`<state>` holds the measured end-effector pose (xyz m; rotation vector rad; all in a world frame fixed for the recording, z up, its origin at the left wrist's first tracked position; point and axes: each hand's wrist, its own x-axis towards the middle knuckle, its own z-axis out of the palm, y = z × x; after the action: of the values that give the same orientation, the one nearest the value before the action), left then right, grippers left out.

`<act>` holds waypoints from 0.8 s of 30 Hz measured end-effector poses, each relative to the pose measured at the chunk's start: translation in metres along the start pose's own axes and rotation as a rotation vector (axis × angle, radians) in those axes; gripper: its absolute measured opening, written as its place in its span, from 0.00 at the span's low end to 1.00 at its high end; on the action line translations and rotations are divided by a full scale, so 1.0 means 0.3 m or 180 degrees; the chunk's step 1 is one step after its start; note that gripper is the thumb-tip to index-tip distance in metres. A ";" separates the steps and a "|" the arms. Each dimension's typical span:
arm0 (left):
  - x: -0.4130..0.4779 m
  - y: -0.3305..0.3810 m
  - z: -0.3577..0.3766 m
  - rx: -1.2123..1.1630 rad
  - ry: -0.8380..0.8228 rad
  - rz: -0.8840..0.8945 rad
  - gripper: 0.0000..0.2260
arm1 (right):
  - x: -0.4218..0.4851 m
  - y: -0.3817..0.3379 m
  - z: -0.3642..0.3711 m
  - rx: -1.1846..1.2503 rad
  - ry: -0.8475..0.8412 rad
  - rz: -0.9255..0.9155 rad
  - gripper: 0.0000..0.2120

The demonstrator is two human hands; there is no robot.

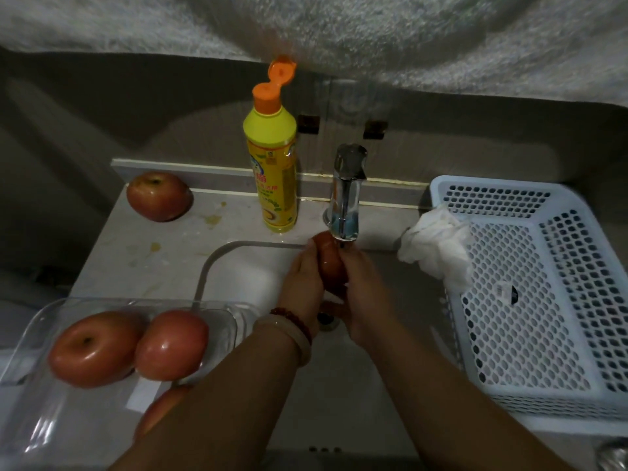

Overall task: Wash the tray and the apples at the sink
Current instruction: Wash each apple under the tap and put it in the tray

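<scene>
Lower left of the frame: a clear plastic tray (40, 321) sits on the counter edge, partly overhanging the sink. It holds two red apples touching side by side, the left apple (93, 348) stem-dimple up and the right apple (171, 345) wet and glossy. A third apple (159, 407) shows below them, largely hidden by the left forearm; whether it lies in the tray cannot be told.

Upper left: a single apple (158, 196) rests on the counter (136, 253) against the back ledge, apart from the tray.

Centre: a yellow detergent bottle (273, 164) stands upright behind the sink (238, 266), its orange flip cap open. Just right of it stands the chrome tap (346, 192).

Under the spout, both hands hold one apple (331, 263) over the basin. The left hand (302, 280) curls round its left side; the right hand (362, 290) wraps its right side. The left wrist carries a pale bangle and a red bead bracelet (294, 319).

Right of the frame: a white perforated basket (530, 300) sits beside the sink. A crumpled white cloth (438, 246) is draped over its left rim.
</scene>
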<state>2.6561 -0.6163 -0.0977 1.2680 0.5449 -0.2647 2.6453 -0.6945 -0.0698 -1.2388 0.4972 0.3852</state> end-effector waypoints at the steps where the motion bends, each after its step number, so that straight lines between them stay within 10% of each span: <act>1: 0.008 0.009 -0.009 -0.0132 0.0013 -0.0085 0.21 | 0.002 0.018 -0.002 -0.0299 -0.0018 -0.0241 0.20; 6: 0.018 0.045 -0.019 -0.0547 -0.0004 -0.0406 0.22 | -0.004 0.129 -0.040 -0.1610 -0.0078 -0.1551 0.23; 14: -0.031 -0.015 0.032 -0.0046 0.0211 0.0010 0.06 | 0.069 -0.003 -0.022 0.0319 0.0480 0.0963 0.09; 16: -0.025 -0.002 0.036 -0.0203 0.0189 -0.0035 0.08 | 0.083 0.019 -0.012 -0.0265 0.0636 0.0496 0.11; 21: -0.007 0.032 0.003 -0.0466 0.0024 -0.0364 0.13 | 0.087 0.123 -0.030 -0.2752 0.0341 -0.2773 0.19; 24: -0.023 0.027 0.003 -0.0250 0.0229 -0.0287 0.12 | 0.070 0.089 -0.008 -0.2114 0.0626 -0.1741 0.16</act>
<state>2.6543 -0.6155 -0.0872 1.1820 0.6692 -0.2713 2.6480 -0.6888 -0.1032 -2.0012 0.1716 -0.0562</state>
